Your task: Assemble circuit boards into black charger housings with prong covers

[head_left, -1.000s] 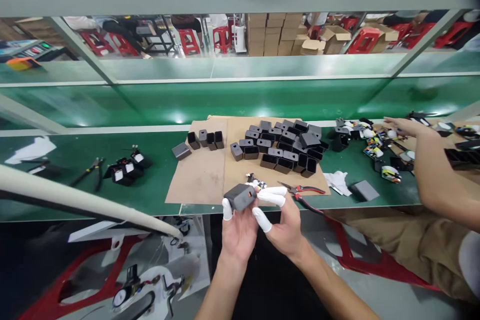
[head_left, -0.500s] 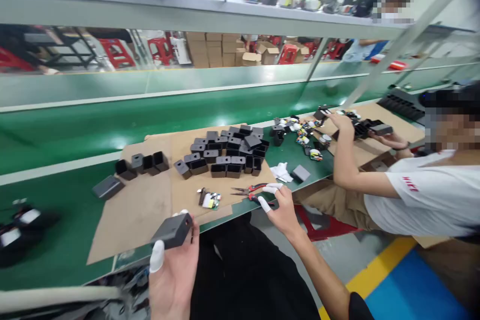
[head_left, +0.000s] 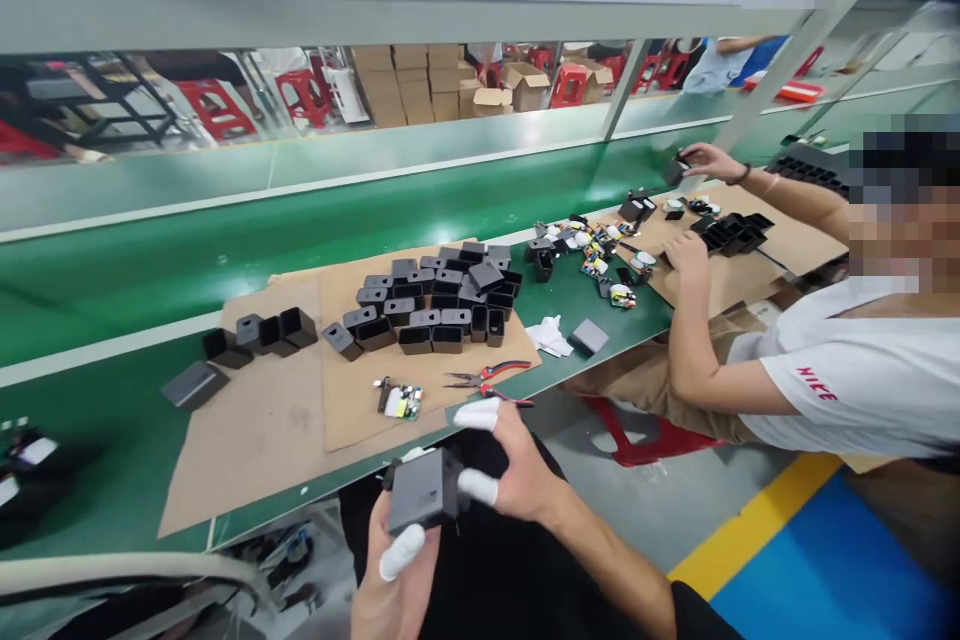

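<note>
A dark grey plastic box-shaped housing (head_left: 420, 492) rests in my left hand (head_left: 396, 565), white finger cots on the fingertips. Beside the housing's right end, my right hand (head_left: 517, 470) has its thumb and fingers spread apart; whether the thumb touches the housing I cannot tell. Long-nose pliers (head_left: 486, 382) with red and black handles lie on the cardboard, jaws parted. Left of them is a small circuit board (head_left: 405, 403) with components. Several dark open-ended housings (head_left: 446, 340) stand grouped behind, and a closed one (head_left: 193, 385) lies at the left.
A co-worker's hands (head_left: 686, 255) handle dark housings at the right of the bench. Loose circuit boards (head_left: 592, 265), a crumpled white tissue (head_left: 550, 337) and another housing (head_left: 589, 337) lie between us. A shelf (head_left: 450, 20) spans above. A pale hose (head_left: 150, 570) curves at lower left.
My left hand has moved right with the housing and turned it. My right hand has left the pliers and come down beside the housing. The co-worker has raised one hand with a part.
</note>
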Demonstrator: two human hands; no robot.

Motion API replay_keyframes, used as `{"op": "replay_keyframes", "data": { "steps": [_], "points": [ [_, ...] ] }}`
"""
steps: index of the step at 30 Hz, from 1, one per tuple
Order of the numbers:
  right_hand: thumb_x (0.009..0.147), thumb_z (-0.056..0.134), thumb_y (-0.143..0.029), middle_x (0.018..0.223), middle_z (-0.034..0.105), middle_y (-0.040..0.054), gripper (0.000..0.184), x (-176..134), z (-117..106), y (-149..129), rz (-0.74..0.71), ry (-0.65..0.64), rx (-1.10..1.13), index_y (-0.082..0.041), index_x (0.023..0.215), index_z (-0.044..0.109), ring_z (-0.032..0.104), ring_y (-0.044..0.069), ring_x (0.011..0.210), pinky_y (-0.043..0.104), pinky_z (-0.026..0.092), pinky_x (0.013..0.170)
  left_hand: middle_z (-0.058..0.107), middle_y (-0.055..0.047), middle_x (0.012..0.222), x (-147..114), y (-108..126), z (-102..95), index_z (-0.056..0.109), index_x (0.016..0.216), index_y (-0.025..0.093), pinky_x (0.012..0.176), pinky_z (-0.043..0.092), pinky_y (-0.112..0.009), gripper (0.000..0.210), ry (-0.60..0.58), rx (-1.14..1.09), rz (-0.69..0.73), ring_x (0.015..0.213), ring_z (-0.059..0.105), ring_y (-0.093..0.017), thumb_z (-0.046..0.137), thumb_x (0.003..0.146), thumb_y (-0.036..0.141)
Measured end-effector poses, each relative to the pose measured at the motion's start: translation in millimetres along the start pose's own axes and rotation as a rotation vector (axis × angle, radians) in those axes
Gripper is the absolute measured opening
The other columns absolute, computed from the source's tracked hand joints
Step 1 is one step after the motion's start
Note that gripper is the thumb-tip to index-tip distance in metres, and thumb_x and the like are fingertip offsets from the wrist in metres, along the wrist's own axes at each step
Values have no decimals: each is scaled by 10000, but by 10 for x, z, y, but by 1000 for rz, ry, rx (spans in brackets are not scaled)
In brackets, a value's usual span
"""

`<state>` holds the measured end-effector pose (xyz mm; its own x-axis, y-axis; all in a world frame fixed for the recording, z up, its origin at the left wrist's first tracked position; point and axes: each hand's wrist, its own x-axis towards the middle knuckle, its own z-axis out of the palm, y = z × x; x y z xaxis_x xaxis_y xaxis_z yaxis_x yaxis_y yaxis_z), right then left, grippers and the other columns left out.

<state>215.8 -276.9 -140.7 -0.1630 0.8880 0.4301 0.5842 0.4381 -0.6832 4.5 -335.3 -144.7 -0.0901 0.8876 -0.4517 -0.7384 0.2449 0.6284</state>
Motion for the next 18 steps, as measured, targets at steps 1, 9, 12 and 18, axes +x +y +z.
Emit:
{"op": "replay_keyframes", "data": {
  "steps": [1, 9, 12, 18],
  "points": [
    [980, 786, -561, 1418, 745, 131, 580, 15, -11, 79, 41, 23, -57, -264, 1453, 632, 705, 311, 1331, 482, 573, 1140, 824, -73, 1390, 2, -14, 27, 795, 1340, 301, 1086, 687, -424, 633, -23, -40, 2, 1238, 807, -324, 994, 742, 364],
    [1053, 746, -475, 1362, 717, 197, 505, 204, -121, 696, 174, -25, -330, -230, 1488, 670, 640, 425, 1351, 675, 407, 1210, 787, -124, 1464, 206, 119, 120, 765, 1404, 248, 1079, 669, -349, 513, -273, -411, -74, 1310, 775, -297, 878, 942, 440],
    [1036, 763, -514, 1164, 732, 160, 411, 252, -166, 771, 140, -63, -332, -217, 1320, 750, 704, 389, 1176, 593, 536, 1078, 796, -128, 1442, 229, 179, 176, 753, 1421, 237, 1082, 670, -346, 556, -276, -442, -60, 1289, 778, -295, 905, 921, 427],
    [1062, 736, -494, 1152, 767, 119, 392, 272, -472, 595, 42, -104, -168, -221, 1343, 705, 782, 297, 1047, 450, 665, 914, 807, -153, 1405, 215, 272, 202, 767, 1416, 219, 1140, 648, -356, 582, -305, -433, -63, 1267, 792, -294, 893, 922, 500]
  ]
}}
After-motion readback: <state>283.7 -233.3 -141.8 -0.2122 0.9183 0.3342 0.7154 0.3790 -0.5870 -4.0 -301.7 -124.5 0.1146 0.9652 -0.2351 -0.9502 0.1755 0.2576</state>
